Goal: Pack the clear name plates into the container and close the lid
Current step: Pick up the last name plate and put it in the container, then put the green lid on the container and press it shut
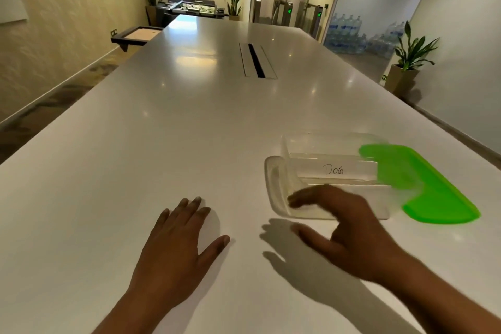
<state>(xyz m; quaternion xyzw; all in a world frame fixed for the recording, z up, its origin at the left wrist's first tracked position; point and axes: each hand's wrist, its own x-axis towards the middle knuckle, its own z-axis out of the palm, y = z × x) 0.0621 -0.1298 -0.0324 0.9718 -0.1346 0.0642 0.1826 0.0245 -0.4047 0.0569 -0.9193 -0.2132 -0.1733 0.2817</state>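
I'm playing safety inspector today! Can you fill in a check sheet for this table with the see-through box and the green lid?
Surface: long white glossy table.
Job's things: clear container stands open with name plates inside, one reading DOG; green lid is off, lying on the table at the container's right.
Clutter: nothing seen.
Grippers: left hand rests flat on the table, fingers straight; right hand is at the container's near edge, fingers stretched out and blurred, contact unclear.
Cables: nothing seen; only a cable slot in the table's middle.
Surroundings: potted plant, stacked water bottles, entry gates with green lights.
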